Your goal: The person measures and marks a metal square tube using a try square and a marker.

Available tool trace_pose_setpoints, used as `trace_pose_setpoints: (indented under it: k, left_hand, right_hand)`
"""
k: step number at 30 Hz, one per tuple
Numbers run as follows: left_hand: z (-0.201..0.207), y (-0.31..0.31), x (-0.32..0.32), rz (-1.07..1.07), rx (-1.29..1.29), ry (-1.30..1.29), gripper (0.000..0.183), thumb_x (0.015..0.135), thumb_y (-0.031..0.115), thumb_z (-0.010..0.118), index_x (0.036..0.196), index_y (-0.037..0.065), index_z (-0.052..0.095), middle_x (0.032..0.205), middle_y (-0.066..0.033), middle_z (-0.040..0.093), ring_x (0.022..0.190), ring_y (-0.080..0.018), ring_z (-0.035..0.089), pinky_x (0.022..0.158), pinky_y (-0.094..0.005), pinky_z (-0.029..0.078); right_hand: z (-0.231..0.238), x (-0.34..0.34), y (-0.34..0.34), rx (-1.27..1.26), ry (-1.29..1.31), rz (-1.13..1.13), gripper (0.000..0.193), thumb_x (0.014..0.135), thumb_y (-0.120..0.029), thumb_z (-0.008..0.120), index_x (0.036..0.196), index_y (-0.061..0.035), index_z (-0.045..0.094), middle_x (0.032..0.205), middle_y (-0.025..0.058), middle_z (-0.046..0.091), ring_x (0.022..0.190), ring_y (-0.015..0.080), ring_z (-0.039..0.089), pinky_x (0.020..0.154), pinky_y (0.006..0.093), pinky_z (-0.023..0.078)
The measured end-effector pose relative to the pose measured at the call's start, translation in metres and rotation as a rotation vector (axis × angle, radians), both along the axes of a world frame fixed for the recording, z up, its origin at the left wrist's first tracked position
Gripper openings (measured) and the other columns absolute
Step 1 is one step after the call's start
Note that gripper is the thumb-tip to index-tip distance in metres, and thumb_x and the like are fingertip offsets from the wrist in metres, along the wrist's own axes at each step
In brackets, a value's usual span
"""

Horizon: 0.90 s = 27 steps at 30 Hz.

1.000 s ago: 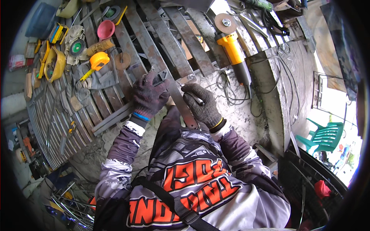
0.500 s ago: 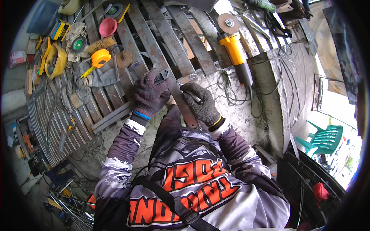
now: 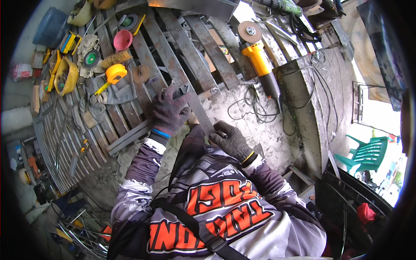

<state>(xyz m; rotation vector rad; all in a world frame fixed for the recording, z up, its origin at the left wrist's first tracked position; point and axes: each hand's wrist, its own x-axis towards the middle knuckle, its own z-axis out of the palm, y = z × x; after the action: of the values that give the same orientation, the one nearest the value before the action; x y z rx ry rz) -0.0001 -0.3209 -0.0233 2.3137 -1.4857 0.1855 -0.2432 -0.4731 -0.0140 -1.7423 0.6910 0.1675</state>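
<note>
My left hand (image 3: 170,110), in a dark knitted glove, is closed at the edge of the slatted metal bench (image 3: 143,93). Its fingers grip the dark angled head of what looks like a steel square (image 3: 200,113). The square's flat grey blade slants down toward my body. My right hand (image 3: 234,142), gloved in grey, is bent around the blade's lower end, with thumb and fingertips against it. That end is hidden by the glove. Whether the right hand also holds a slim pen-like thing, I cannot make out.
A yellow angle grinder (image 3: 258,60) lies on the bench to the right, above a loose black cord (image 3: 255,106). A yellow tape measure (image 3: 115,73), a pink bowl (image 3: 123,40) and grinding discs (image 3: 140,74) lie at left. A green chair (image 3: 364,151) stands far right.
My right hand has moved down the blade, toward my body. The slim pen-like thing seen in it before no longer shows clearly. My left hand has stayed almost in place.
</note>
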Motion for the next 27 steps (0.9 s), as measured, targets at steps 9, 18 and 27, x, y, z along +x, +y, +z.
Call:
trace_pose_setpoints:
  k: [9, 18, 27]
  left_hand:
    - [0.041, 0.019, 0.021, 0.145, -0.253, 0.413, 0.05, 0.095, 0.025, 0.073, 0.14, 0.006, 0.065, 0.118, -0.0182, 0.071, 0.104, -0.0327, 0.07, 0.09, -0.0448, 0.056]
    - [0.062, 0.061, 0.016, 0.395, -0.177, 0.576, 0.023, 0.099, 0.021, 0.063, 0.109, 0.002, 0.072, 0.081, -0.0137, 0.068, 0.073, -0.0246, 0.067, 0.07, -0.0393, 0.054]
    - [0.048, 0.095, 0.038, 0.605, -0.278, 0.605, 0.029, 0.102, 0.026, 0.062, 0.111, 0.001, 0.073, 0.088, -0.0135, 0.071, 0.079, -0.0236, 0.066, 0.077, -0.0395, 0.053]
  right_hand:
    - [0.011, 0.001, -0.002, 0.326, -0.112, 0.139, 0.04, 0.098, -0.02, 0.074, 0.132, 0.0019, 0.069, 0.123, 0.0198, 0.075, 0.114, 0.0307, 0.073, 0.1, 0.0398, 0.057]
    - [0.008, 0.012, 0.015, 0.349, -0.268, 0.226, 0.028, 0.1, -0.018, 0.07, 0.12, 0.0017, 0.071, 0.116, 0.019, 0.073, 0.107, 0.0324, 0.074, 0.095, 0.0389, 0.058]
    - [0.012, 0.008, 0.003, 0.19, -0.265, 0.009, 0.024, 0.098, -0.013, 0.073, 0.119, 0.0, 0.072, 0.104, 0.0133, 0.076, 0.093, 0.0243, 0.073, 0.084, 0.0366, 0.058]
